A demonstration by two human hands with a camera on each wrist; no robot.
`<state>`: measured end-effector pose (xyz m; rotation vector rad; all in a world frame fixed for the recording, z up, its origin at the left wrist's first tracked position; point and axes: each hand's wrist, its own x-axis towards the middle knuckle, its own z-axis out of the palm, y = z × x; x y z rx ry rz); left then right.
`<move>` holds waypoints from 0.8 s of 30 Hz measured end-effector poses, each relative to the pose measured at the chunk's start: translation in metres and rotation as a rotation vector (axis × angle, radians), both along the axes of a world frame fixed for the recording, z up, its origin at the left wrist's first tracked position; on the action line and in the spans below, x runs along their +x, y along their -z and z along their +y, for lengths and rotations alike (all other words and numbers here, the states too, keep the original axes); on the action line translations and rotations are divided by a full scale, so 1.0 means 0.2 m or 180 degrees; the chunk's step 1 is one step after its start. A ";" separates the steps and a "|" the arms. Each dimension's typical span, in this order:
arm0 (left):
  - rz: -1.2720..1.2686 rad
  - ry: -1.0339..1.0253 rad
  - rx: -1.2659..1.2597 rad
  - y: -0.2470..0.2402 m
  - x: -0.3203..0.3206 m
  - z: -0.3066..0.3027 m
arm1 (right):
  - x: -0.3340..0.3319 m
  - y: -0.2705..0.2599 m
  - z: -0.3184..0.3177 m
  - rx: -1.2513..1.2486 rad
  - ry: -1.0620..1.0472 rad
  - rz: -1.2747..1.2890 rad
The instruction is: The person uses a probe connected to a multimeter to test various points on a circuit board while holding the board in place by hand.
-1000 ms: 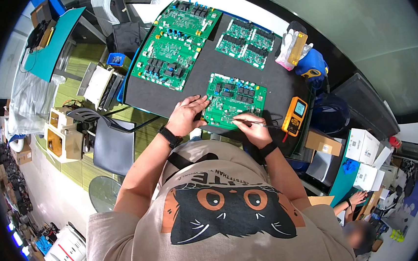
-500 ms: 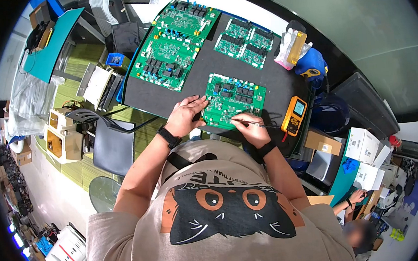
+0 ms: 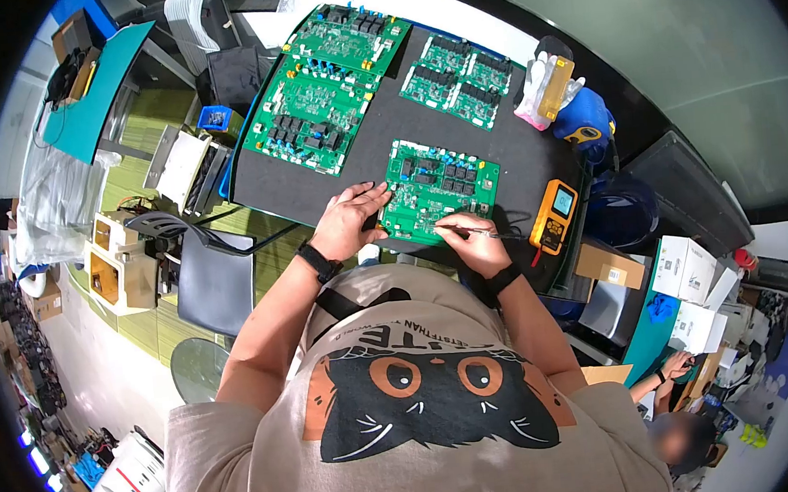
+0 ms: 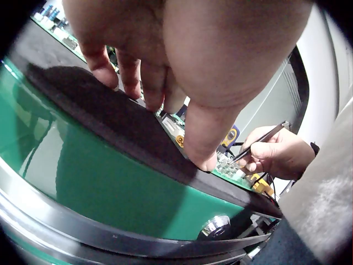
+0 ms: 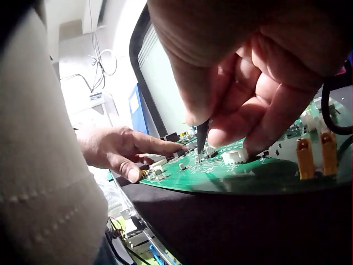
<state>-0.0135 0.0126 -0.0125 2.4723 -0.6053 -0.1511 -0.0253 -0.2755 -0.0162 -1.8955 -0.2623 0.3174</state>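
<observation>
My left hand (image 3: 347, 220) rests at the left edge of a green circuit board (image 3: 423, 208), fingertips on the board's edge and thumb at its near corner. Seen from the left wrist, the left hand's fingers (image 4: 153, 94) point down, loosely spread. Thumb and fingers of my right hand (image 3: 479, 244) pinch dark, slim tweezers (image 4: 267, 142) over the near part of the board. In the right wrist view the tweezers' pointed end (image 5: 202, 138) comes down among small parts by a white connector (image 5: 235, 157). The right hand's other fingers curl close over the board.
Larger green boards (image 3: 308, 114) lie at the table's left, and a panel of small boards (image 3: 457, 79) at the back. An orange multimeter (image 3: 554, 219) stands to the right, below a blue device (image 3: 585, 120) and white gloves (image 3: 541, 86). Another person's hands (image 3: 676, 365) show at far right.
The right hand with the tweezers has shifted very slightly left over the board. The left hand stays at the board's edge. At far right, the other person's hands have moved a little.
</observation>
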 end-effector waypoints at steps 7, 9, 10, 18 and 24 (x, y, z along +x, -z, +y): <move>0.0177 0.0035 0.0131 0.02 0.00 0.01 | 0.00 0.02 -0.01 0.0060 0.0033 0.0093; 0.0177 0.0036 0.0157 0.02 0.00 0.01 | 0.00 0.01 -0.01 0.0029 0.0032 0.0114; 0.0177 0.0039 0.0153 0.02 0.00 0.01 | 0.00 0.01 -0.01 0.0031 0.0033 0.0114; -0.0051 0.0028 0.0058 0.01 0.00 0.00 | 0.00 0.04 -0.01 0.0016 0.0048 0.0103; 0.0040 0.0014 0.0061 0.01 0.00 0.00 | 0.01 0.04 0.00 0.0053 0.0052 0.0116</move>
